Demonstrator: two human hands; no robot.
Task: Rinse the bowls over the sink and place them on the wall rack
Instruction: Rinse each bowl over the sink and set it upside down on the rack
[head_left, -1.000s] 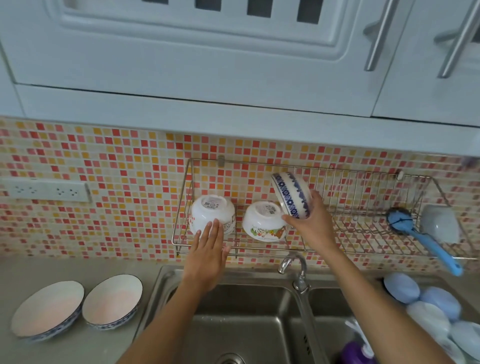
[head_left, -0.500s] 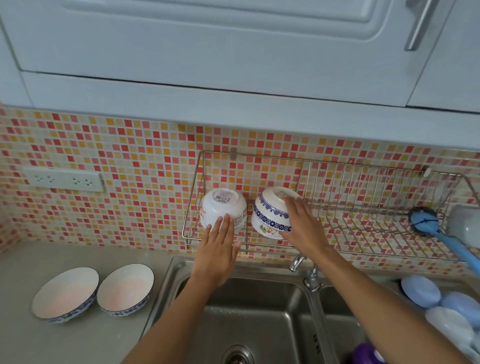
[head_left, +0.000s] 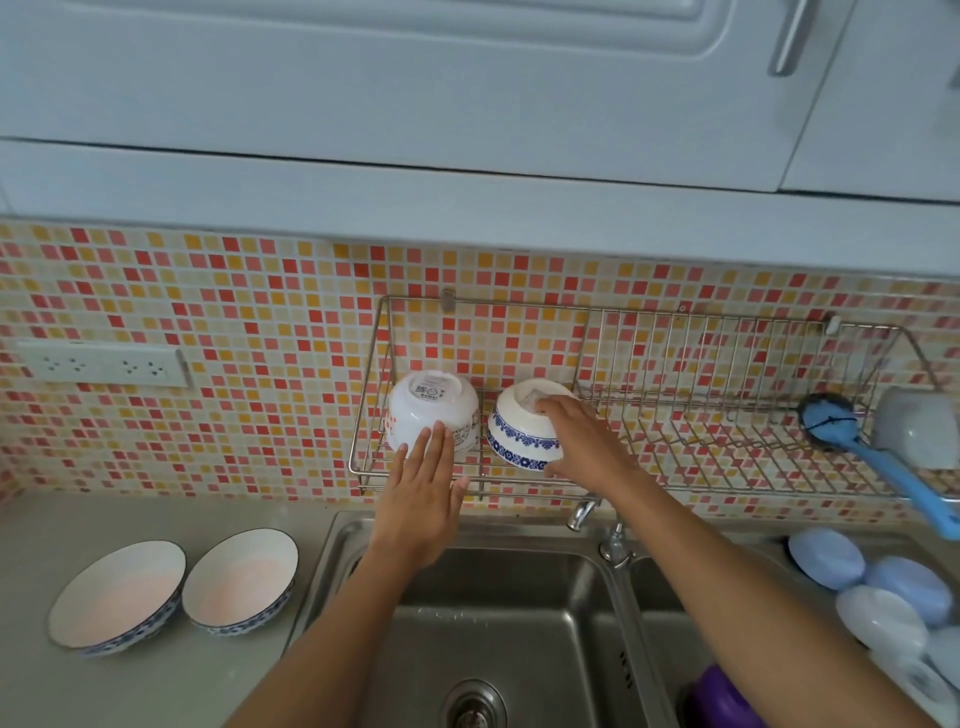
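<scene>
Gripping upturned blue-patterned bowl (head_left: 524, 434) on wall rack (head_left: 675, 447): right hand (head_left: 582, 441); left hand (head_left: 423, 488) flat against white bowl (head_left: 431, 415).

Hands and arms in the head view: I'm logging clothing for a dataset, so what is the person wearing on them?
Nothing that shows. The left hand and the right hand are bare, with no gloves, rings, watch or bracelet visible. Both forearms are uncovered right down to the bottom edge of the picture; no sleeve or cuff comes into view. Whether sleeves begin higher up cannot be told.

Bare forearms, no sleeves, rings or watch.
</scene>
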